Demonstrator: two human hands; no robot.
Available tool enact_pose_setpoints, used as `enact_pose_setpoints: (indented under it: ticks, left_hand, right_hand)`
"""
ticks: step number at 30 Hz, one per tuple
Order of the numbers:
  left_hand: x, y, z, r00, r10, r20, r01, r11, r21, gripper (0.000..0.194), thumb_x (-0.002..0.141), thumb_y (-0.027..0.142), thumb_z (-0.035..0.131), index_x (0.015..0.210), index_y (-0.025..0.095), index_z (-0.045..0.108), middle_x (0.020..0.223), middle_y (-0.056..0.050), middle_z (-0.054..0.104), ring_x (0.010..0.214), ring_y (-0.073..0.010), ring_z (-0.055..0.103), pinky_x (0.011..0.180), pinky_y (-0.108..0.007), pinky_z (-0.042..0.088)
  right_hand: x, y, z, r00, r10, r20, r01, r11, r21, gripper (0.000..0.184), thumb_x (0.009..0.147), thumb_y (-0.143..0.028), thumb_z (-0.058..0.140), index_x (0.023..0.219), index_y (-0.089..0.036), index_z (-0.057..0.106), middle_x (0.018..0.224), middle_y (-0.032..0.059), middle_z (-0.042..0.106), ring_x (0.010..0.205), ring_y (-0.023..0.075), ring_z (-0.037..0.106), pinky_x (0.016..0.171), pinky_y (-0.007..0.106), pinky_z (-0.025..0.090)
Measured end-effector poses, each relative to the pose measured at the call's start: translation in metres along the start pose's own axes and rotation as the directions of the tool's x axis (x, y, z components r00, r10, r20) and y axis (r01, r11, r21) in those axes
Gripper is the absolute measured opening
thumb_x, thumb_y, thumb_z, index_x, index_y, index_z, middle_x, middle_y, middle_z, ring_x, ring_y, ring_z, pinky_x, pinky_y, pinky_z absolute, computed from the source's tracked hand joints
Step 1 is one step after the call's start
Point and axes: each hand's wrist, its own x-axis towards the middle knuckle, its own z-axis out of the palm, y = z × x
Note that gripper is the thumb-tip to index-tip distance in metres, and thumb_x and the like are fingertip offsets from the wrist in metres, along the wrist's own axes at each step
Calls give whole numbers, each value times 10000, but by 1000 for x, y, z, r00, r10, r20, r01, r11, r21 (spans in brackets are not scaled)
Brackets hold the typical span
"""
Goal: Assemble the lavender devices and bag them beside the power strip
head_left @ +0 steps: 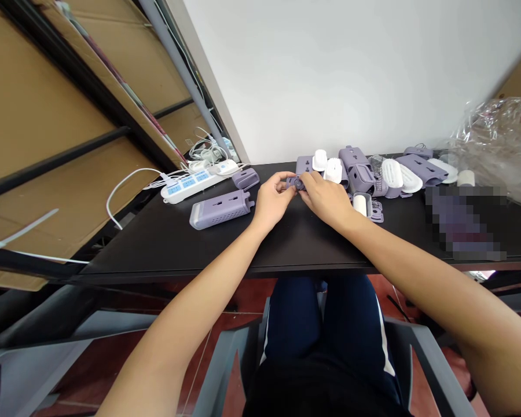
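Note:
My left hand and my right hand meet over the black table, both pinching a small lavender plastic part. My fingers hide most of it. Just behind my right hand lie lavender plastic housings and white oval covers, with a small metal spring among them. To the left of my left hand rests a long perforated lavender casing with a grey end, and a shorter lavender piece lies behind it.
A white power strip with white cables sits at the table's left end. Crumpled clear plastic film lies at the far right, beside a pixelated blurred patch. A white wall rises behind the table, and cardboard sheets stand to the left.

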Motion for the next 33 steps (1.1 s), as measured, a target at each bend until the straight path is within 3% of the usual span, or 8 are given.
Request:
enact_pose_setpoints:
  ticks: [6,17,27,33]
  left_hand:
    - [-1,-2,0,999,51,-1,-51,996,75,328,855,201,685,1178,206,740,816,-3,785,839,-189,768,899,-346,597]
    - [0,-2,1,999,33,33,-32,999,-9,377,851,176,678,1224,173,734,861,-21,805,825,-171,767,919,-354,608]
    - [0,-1,-1,999,-11,37,13,998,-59,366,824,180,715,1189,163,722,831,-18,801,788,-161,761,919,-354,601]
    - [1,-2,-2,996,-6,90,11,998,-57,409,814,191,735,1221,172,716,918,-37,817,882,-185,771,989,-388,580]
  right_hand:
    - [2,-1,0,999,42,5,-43,996,77,316,1083,-309,398,1301,-148,561,1208,161,718,927,291,719,632,326,387]
    - [7,10,9,997,65,-45,-52,969,242,253,1052,-295,481,1255,-178,576,1228,144,722,991,284,704,677,315,396]
    - [5,12,0,1000,-18,2,18,996,88,319,1070,-263,414,1340,-195,569,1203,144,696,922,269,687,645,308,349]
    - [5,10,-2,999,-17,37,15,999,39,359,1086,-255,353,1371,-185,561,1208,162,684,929,268,679,674,310,372]
